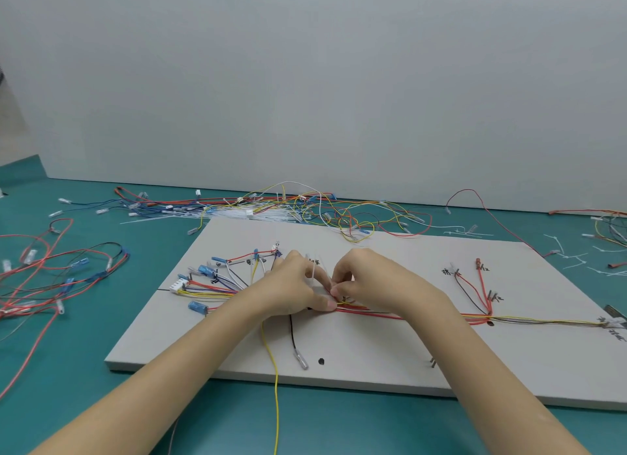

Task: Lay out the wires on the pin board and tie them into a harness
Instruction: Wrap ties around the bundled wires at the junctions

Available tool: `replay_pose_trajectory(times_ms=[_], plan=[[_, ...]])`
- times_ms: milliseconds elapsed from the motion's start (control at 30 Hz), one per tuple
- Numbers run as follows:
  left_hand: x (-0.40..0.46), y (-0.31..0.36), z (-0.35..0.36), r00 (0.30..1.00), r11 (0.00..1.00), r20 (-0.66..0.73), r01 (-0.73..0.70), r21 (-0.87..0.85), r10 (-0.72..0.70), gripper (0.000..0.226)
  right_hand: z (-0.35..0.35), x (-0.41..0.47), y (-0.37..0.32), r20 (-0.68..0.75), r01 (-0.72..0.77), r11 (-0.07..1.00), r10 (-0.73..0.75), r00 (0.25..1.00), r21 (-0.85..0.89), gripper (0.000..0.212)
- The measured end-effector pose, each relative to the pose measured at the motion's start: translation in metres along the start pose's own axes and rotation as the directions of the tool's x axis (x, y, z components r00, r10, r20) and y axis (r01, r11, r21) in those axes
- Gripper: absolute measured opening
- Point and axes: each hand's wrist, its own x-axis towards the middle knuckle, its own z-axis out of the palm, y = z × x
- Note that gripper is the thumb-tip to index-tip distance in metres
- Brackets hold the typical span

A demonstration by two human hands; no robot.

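A white pin board (pixel 373 346) lies on the green table. A bundle of red, yellow and dark wires (pixel 441 316) runs across it from a fan of blue and white connectors (pixel 203 285) at the left to the right edge. My left hand (pixel 298 285) and my right hand (pixel 366 281) meet over the bundle at the board's middle. Both pinch a thin white cable tie (pixel 314 275) looped at the wires; its tail sticks up between the hands. A yellow wire (pixel 275 386) and a black wire (pixel 292 336) hang toward the board's front edge.
Loose wires and a pile of white cable ties (pixel 264 213) lie behind the board. More red and black wires (pixel 51 271) sprawl at the left. Cut tie ends (pixel 573 258) are scattered at the right. A grey wall stands close behind.
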Motion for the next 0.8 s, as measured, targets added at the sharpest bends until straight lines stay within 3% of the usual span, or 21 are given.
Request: replay_pose_trajectory(times_ms=[367, 533, 800], plan=[[-0.001, 0.001, -0.001, 1.000, 1.000, 0.005, -0.002, 0.011, 0.002, 0.018, -0.002, 0.003, 0.003, -0.017, 0.007, 1.000, -0.007, 1.000, 0.005, 0.007], [-0.001, 0.002, -0.001, 1.000, 1.000, -0.001, -0.008, 0.024, 0.008, 0.023, -0.001, 0.003, 0.014, -0.024, -0.008, 0.970, 0.014, 1.000, 0.244, 0.009], [-0.002, 0.002, 0.000, 1.000, 1.000, -0.015, -0.018, 0.022, 0.019, 0.023, 0.018, -0.011, 0.019, -0.235, 0.114, 0.886, -0.005, 0.972, 0.450, 0.020]])
